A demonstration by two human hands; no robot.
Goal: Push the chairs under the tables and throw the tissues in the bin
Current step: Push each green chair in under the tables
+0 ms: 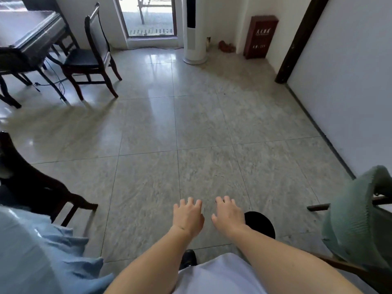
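**Walking empty-handed toward the next chair**

Crossing the open tiled floor point(191, 128), the person has both arms stretched forward and low, palms down. The left hand point(187, 215) and the right hand point(228, 215) hover side by side, near each other but not touching, and the fingers point(191, 201) of each are spread loosely apart with nothing held in either. No tissue and no bin can be made out anywhere in view (a dark round shape sits just behind the right wrist, but what it is cannot be told).

By my reading, the step in hand is the chairs, and this is the gap between one chair and the next. The clearest candidate is the dark wooden chair point(91, 58) at the far left, which stands pulled out beside the grey surface point(31, 35), its seat fully clear of the edge and its back turned toward the room. A second dark chair point(42, 187) shows at the near left edge, partly cut off by the frame, next to a blue cloth point(42, 251); whether it is tucked in cannot be judged.

The next move likely calls for a turn to the left, a walk to the far chair, both hands closing on the top of its backrest, and a straight push so the seat slides under without the legs catching the cables on the floor beneath.
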